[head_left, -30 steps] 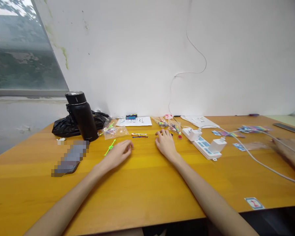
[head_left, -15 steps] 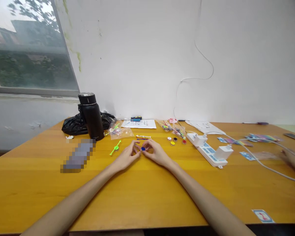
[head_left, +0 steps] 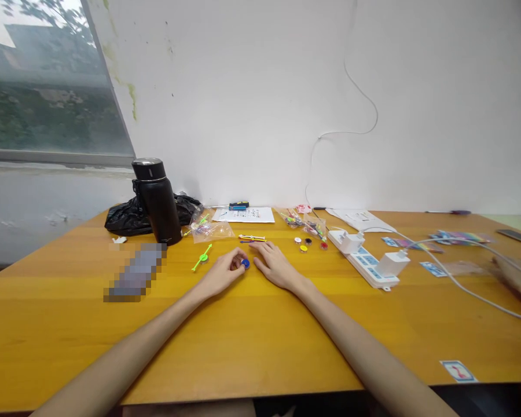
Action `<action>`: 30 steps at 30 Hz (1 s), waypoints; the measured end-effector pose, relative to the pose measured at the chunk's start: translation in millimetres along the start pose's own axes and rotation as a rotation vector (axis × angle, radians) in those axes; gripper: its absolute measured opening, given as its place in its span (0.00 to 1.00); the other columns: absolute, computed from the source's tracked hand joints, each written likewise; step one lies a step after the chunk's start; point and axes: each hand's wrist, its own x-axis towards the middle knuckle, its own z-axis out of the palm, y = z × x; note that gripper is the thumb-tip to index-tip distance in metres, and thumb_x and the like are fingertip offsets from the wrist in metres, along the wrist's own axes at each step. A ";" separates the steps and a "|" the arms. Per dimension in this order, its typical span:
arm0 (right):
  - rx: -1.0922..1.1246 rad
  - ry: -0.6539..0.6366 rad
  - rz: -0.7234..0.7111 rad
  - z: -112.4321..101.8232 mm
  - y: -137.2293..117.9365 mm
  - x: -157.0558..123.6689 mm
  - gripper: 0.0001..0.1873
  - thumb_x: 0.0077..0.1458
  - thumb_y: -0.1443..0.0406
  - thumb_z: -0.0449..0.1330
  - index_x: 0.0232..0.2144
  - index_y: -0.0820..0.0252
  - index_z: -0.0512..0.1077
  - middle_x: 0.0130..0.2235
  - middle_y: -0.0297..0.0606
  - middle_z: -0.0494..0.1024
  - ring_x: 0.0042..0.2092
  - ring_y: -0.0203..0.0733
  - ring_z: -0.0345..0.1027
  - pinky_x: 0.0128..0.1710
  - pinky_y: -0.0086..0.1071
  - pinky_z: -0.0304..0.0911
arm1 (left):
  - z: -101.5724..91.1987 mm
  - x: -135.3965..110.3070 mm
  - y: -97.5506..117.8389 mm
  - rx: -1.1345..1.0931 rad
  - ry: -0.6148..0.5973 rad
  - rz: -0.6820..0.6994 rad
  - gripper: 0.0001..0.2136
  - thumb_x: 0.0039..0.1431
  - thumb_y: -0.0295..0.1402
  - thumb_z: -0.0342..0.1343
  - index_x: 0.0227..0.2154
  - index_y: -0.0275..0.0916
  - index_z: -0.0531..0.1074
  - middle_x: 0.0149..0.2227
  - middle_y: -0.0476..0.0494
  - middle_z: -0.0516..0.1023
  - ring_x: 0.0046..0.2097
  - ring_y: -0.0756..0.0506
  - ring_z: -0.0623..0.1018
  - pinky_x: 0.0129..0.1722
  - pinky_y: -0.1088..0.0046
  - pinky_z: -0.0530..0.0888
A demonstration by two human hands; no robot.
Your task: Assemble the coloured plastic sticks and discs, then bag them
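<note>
A small round blue disc [head_left: 245, 263] is pinched between the thumb and fingers of my left hand [head_left: 223, 273], just above the wooden table. My right hand [head_left: 278, 267] has its fingers stretched out, palm down, and holds nothing I can see. Its fingertips reach to a few thin arrow-shaped strips [head_left: 252, 238] in white, yellow and dark blue, perhaps touching them. To the left of my left hand lies a bright green arrow [head_left: 202, 258] with a round green hub. Several small discs, among them a yellow disc [head_left: 303, 249] and a red disc [head_left: 323, 246], lie right of my right hand.
A white power strip [head_left: 367, 263] with plugs and cables sits to the right. On the left stand a black flask [head_left: 158, 202] and a blurred-out flat object [head_left: 136, 272]. Plastic bags [head_left: 211, 229], papers and a screwdriver [head_left: 238, 205] line the back. Another person's arm [head_left: 514, 278] shows at far right.
My right hand has let go of the blue disc and stretched its fingers forward to the arrow strips. The disc has moved slightly left in my left hand.
</note>
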 end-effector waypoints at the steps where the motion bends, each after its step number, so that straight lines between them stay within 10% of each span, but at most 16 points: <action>1: -0.066 -0.025 0.010 1.0 2.0 0.1 0.22 0.66 0.63 0.51 0.61 0.55 0.63 0.62 0.45 0.68 0.63 0.47 0.57 0.63 0.48 0.54 | 0.1 -0.3 0.6 0.001 -0.001 -0.001 0.08 0.60 0.33 0.53 0.41 0.39 0.71 0.32 0.48 0.74 0.34 0.47 0.71 0.35 0.73 0.67; 10: -0.200 -0.150 0.055 5.2 9.7 1.4 0.24 0.69 0.56 0.47 0.64 0.52 0.61 0.68 0.43 0.57 0.67 0.51 0.48 0.64 0.52 0.47 | 0.1 -0.8 -0.3 0.024 -0.008 -0.002 0.09 0.61 0.33 0.51 0.42 0.39 0.70 0.32 0.48 0.74 0.34 0.47 0.71 0.35 0.72 0.66; 30: -0.236 0.133 0.142 2.3 21.3 3.6 0.06 0.64 0.66 0.55 0.36 0.58 0.72 0.42 0.43 0.74 0.47 0.48 0.63 0.50 0.40 0.61 | 0.5 0.0 0.2 0.035 -0.011 0.007 0.09 0.59 0.31 0.52 0.42 0.39 0.72 0.33 0.48 0.75 0.34 0.47 0.72 0.35 0.73 0.66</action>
